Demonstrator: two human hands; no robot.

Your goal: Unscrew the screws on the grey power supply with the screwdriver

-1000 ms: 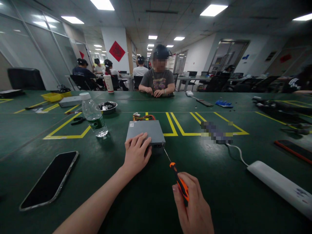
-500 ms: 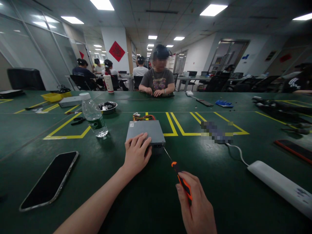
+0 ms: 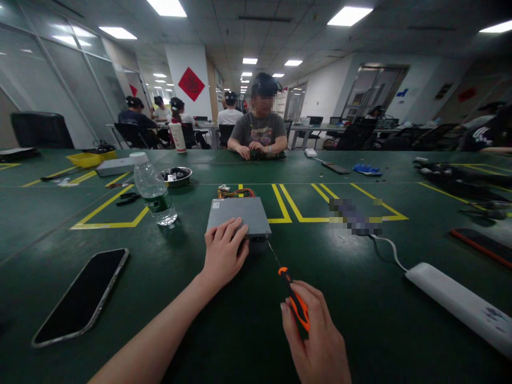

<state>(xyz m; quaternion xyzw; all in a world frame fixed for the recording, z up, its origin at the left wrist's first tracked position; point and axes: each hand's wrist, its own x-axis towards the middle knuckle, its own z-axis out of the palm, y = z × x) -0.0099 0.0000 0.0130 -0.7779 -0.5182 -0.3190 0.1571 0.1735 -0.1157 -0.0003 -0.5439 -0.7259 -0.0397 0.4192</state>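
A grey metal computer power supply [image 3: 240, 209] lies on the green table, with a bundle of coloured wires [image 3: 238, 193] behind it. My left hand [image 3: 226, 248] holds its front part, fingers over the top and thumb down by the front side. In my right hand [image 3: 316, 328] is an orange and black screwdriver [image 3: 294, 298], gripped by the handle between thumb and fingers. Its thin shaft slants up and left, and the tip is at the lower right front corner of the power supply. Whether the tip sits in a screw is too small to tell.
A water bottle [image 3: 154, 192] and a phone [image 3: 82, 298] are at left, a metal bowl [image 3: 177, 177] farther back. At right lie a white power strip [image 3: 460, 306] with a cable and a blurred-out object [image 3: 354, 216]. Across the table [image 3: 192, 330] sits a person [image 3: 258, 125].
My right hand and the screwdriver handle have shifted slightly left, while the tip stays at the same corner. My left hand and the power supply have not visibly moved.
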